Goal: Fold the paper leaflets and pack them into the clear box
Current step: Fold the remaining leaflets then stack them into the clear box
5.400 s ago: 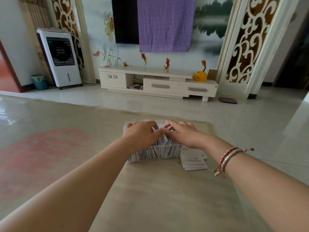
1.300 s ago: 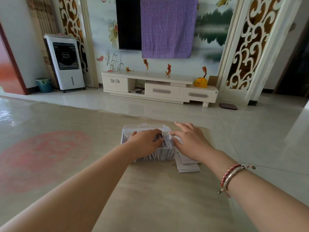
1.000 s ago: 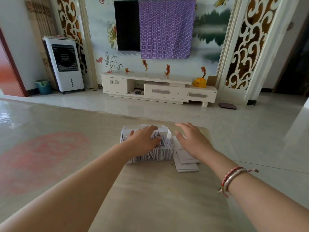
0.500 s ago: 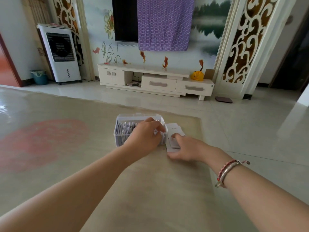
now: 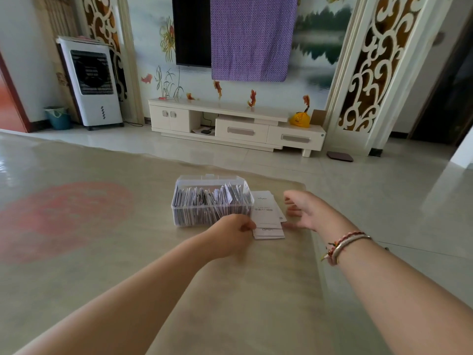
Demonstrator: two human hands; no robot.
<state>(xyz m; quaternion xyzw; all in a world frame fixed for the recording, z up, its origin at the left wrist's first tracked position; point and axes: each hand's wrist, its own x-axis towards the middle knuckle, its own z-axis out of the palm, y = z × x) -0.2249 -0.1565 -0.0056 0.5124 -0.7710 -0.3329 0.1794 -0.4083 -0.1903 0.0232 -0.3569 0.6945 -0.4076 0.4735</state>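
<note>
A clear box [image 5: 179, 213] stands on the beige table, packed with several folded leaflets [image 5: 212, 201] on edge; its lid stands open behind. Right beside it lies a small stack of flat white leaflets [image 5: 267, 213]. My left hand [image 5: 230, 237] sits at the box's near right corner, and its curled fingertips pinch the left edge of a leaflet in the stack. My right hand [image 5: 304, 212] hovers just right of the stack with fingers spread and holds nothing.
The table [image 5: 243, 290] ends close to the right of the stack and just behind the box; beyond is tiled floor. A faded red patch [image 5: 64, 216] marks the table at left. A TV cabinet [image 5: 238, 124] and an air cooler [image 5: 92, 83] stand at the far wall.
My left hand has left the top of the box and come down to the stack's left edge. My right hand has lifted off the stack and drawn away to the right, opening.
</note>
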